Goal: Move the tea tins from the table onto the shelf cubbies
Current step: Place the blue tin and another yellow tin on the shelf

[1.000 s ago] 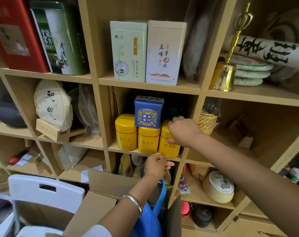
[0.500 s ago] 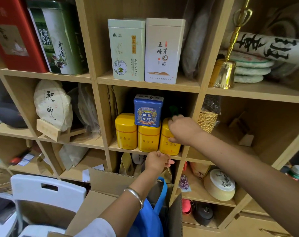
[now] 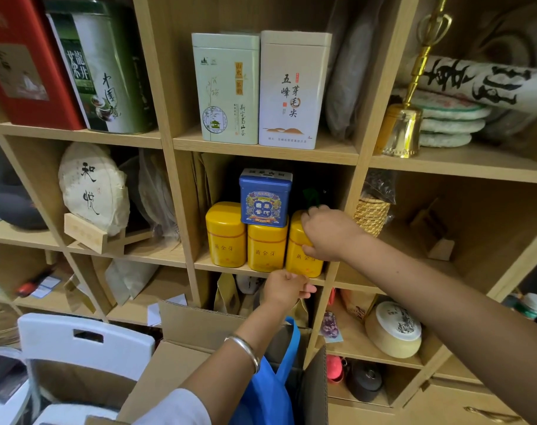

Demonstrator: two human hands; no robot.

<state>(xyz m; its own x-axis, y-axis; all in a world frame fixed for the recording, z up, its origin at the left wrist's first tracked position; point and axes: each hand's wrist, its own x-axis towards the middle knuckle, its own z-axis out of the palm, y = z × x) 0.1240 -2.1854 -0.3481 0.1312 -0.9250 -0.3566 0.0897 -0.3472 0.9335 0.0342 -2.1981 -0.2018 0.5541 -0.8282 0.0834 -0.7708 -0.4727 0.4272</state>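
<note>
- The step in hand looks like seating the last of a row: the right hand [image 3: 328, 233] is wrapped over the top and right side of the rightmost rounded yellow metal tea tin [image 3: 302, 256], gripping it where it stands at the front edge of the middle cubby of the pale wooden shelf [image 3: 270, 150].
- Two more yellow tea tins of the same kind [image 3: 225, 236] stand to its left, the three touching in a line, and a small blue square tin [image 3: 265, 199] sits on top of them, over the left and middle ones.
- The left hand [image 3: 287, 288] is under the shelf board just below that tin, fingers loosely curled against the board's edge and holding nothing, as far as this angle shows.
- Something dark green behind the right hand is too shadowed to name.
- Next, I judge, the held tin needs a nudge back and square with its neighbours, then a clean release without rocking the blue tin above.
- No counter is in view, so how many tins remain cannot be told.
</note>
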